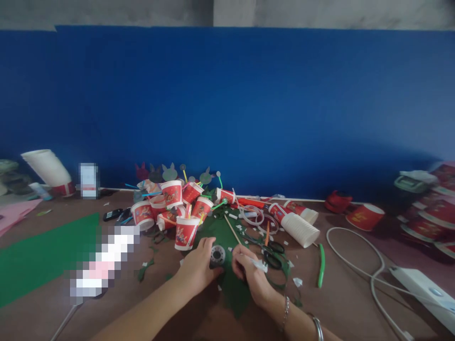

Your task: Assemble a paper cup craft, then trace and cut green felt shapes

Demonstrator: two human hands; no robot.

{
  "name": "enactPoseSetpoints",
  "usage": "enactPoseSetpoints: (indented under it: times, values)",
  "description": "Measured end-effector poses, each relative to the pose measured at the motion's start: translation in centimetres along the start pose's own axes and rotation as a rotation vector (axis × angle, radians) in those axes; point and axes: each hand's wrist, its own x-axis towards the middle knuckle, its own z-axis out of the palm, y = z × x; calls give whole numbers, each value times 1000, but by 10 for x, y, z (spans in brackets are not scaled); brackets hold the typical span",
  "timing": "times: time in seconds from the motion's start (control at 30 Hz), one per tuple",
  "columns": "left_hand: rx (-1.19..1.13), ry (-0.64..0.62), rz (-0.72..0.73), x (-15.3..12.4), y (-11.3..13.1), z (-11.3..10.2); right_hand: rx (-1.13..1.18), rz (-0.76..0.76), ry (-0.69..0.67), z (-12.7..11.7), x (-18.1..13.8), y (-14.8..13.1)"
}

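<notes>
While the left hand (197,267) curls its fingers closed against the left side of a small grey roll (217,255), the right hand (249,274) sits just beside the roll's right edge, its fingers pinched on a white strip (260,265). The roll lies between both hands on a dark green sheet (223,232) on the brown tabletop (348,293). Scissors (273,253) lie near the right hand, and red paper cups (177,208) are heaped behind.

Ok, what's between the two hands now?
A small grey ring, likely a tape roll, on the green sheet, between the left hand and the right hand, which pinches a white strip; head view shows it.
</notes>
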Motion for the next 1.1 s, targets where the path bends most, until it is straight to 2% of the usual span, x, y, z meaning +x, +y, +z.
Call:
enactPoseSetpoints:
  times: [0.13, 0.27, 0.33, 0.47, 0.77, 1.1]
  values:
    - [-114, 60, -8, 0, 0, 4, 111, -22, 6, 2, 7, 1]
    - [-166, 153, 100, -11, -1, 11, 247, -15, 3, 5, 13, 0]
    - [-179, 149, 152, -16, -2, 17, 290, -4, -8, 4, 14, 1]
    - [-247, 128, 143, -19, -5, 27, 332, 40, -45, -2, 14, 6]
    - [-383, 78, 113, -18, -8, 19, 161, 1, -82, -7, 12, 5]
    - [-428, 51, 148, -18, -2, 12, -59, -35, 78, -7, 4, -8]
